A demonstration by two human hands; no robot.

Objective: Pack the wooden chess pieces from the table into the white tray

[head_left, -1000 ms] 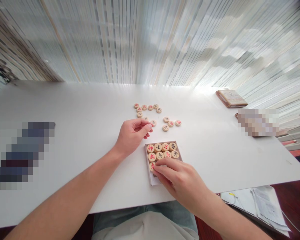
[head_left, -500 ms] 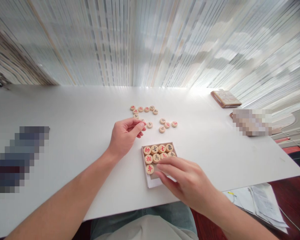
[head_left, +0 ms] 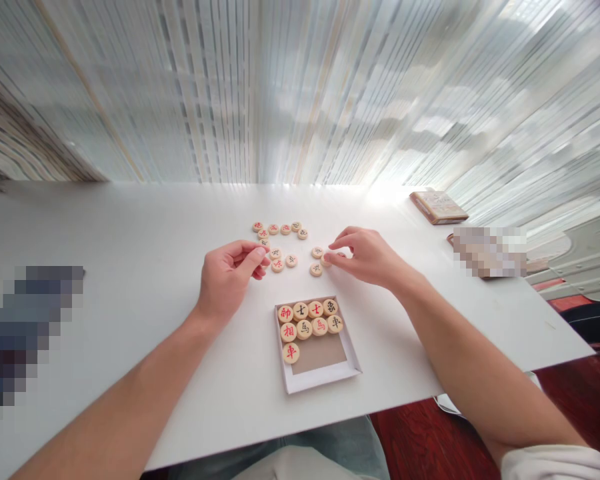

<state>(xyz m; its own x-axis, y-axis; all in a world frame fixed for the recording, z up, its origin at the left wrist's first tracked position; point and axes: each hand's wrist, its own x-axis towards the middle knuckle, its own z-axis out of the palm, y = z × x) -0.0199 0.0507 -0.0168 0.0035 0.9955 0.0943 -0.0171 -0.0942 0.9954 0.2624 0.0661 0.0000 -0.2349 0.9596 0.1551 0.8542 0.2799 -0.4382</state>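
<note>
My left hand (head_left: 234, 275) hovers over the table left of some loose Chinese chess pieces, its thumb and fingertips pinched together; whether anything is between them is hidden. Over on the right, my right hand (head_left: 370, 259) has its fingers apart. One fingertip touches or nearly touches a loose chess piece (head_left: 325, 261), partly covered by the hand. Beside it lie two black-marked pieces, one nearer (head_left: 315, 269) and one farther (head_left: 317, 253). A shallow open box (head_left: 321, 380) in front of me holds two full rows of pieces, plus a single red-marked piece (head_left: 291, 353) in its third row.
More loose pieces form a curved line behind, including a red-marked one (head_left: 273, 229). A brown-edged box or book (head_left: 439, 207) sits at the back right, near a blurred item (head_left: 490, 252). Another blurred dark object (head_left: 35, 327) is at left. Striped curtains (head_left: 280, 93) hang behind the white table.
My right hand has left the box and reached forward to the loose pieces. My left hand stays pinched, slightly left of the pieces it covered. The view has shifted a little.
</note>
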